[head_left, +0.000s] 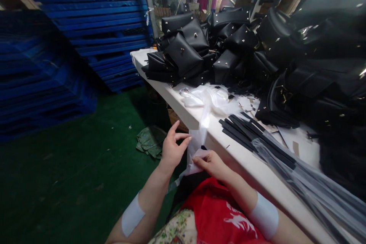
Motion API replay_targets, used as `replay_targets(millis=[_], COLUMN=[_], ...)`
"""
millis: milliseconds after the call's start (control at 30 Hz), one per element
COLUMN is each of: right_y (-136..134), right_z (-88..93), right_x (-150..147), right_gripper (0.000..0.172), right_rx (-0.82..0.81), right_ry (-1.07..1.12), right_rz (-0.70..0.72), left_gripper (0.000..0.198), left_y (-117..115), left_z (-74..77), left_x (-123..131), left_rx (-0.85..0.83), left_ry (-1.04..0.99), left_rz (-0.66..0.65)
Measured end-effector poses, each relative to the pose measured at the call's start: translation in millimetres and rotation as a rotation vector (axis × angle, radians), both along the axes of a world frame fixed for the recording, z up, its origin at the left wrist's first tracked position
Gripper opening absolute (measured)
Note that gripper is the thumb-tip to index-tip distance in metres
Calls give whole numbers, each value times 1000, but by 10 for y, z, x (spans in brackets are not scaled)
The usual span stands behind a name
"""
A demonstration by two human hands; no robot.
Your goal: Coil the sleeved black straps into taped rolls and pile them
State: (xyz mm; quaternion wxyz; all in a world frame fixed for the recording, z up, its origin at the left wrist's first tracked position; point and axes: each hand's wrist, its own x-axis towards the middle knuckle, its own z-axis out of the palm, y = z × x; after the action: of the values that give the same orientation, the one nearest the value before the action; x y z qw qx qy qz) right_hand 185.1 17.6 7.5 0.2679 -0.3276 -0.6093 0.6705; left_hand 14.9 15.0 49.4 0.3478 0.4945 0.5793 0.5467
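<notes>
A thin, translucent white plastic strip (196,137) hangs over the near edge of the table in front of me. My left hand (172,148) has its thumb and a fingertip together at the strip's left edge, with the index finger raised. Lower on the right, my right hand (213,164) pinches a folded part of the same strip between thumb and fingers. More of the white plastic film (210,95) lies crumpled on the table (185,112) beyond my hands. Part of the strip below my hands is hard to make out.
Black bags (185,55) with gold-coloured fittings are heaped across the table. Long black strips (246,133), partly in clear plastic, lie along its right side. Blue pallets (111,26) stand stacked on the left. A crumpled green cloth (151,142) lies on the green floor.
</notes>
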Motion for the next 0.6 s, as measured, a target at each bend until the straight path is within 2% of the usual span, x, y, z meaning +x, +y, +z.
replay_targets(millis=[100,167,400,600], right_y=[2,5,14,-13], right_z=[28,22,-59,38], right_x=[27,40,54,27], right_gripper=[43,42,34,39], right_rx=[47,67,61,33], right_ry=[-34,-48,-51,24], right_rz=[41,53,9,-20], left_gripper=[69,61,37,38], left_y=[33,22,-57,-51], left_z=[20,26,53,-9], left_x=[-57,-59,41,115], left_rx=[-122,-173,-178,-184], left_ry=[-83,-64,-75,-117], left_rz=[-112,-164,-126,-86])
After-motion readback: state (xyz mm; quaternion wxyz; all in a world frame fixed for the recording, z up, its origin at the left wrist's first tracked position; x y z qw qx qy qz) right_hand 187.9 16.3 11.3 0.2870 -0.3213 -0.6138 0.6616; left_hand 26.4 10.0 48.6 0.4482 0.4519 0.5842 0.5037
